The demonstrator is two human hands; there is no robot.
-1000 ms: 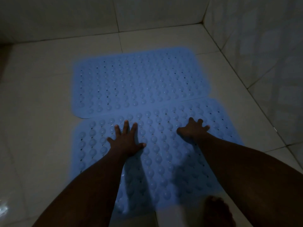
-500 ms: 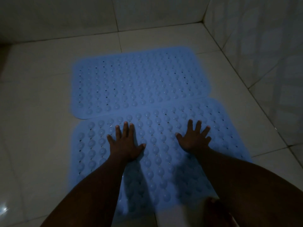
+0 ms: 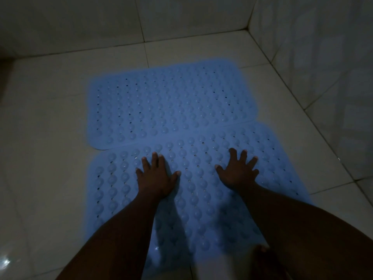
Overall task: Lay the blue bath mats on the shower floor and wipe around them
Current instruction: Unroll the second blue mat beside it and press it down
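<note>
Blue bath mats [image 3: 171, 104]: rubbery plastic, bumpy, perforated, matt. Shower floor [image 3: 50, 138]: glossy smooth tile.

two blue bath mats [image 3: 171, 104] [image 3: 201, 199] — two hands [image 3: 156, 178] [image 3: 238, 172]; one foot [image 3: 264, 261]

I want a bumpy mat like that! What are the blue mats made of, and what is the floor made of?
The near blue mat and far blue mat look like soft rubber or plastic, matte: rows of rounded bumps and small drain holes, lying limp and flat. Rubber or vinyl, I cannot tell. The shower floor looks like glazed ceramic tile: pale squares, dark grout lines, a shiny glint.
</note>
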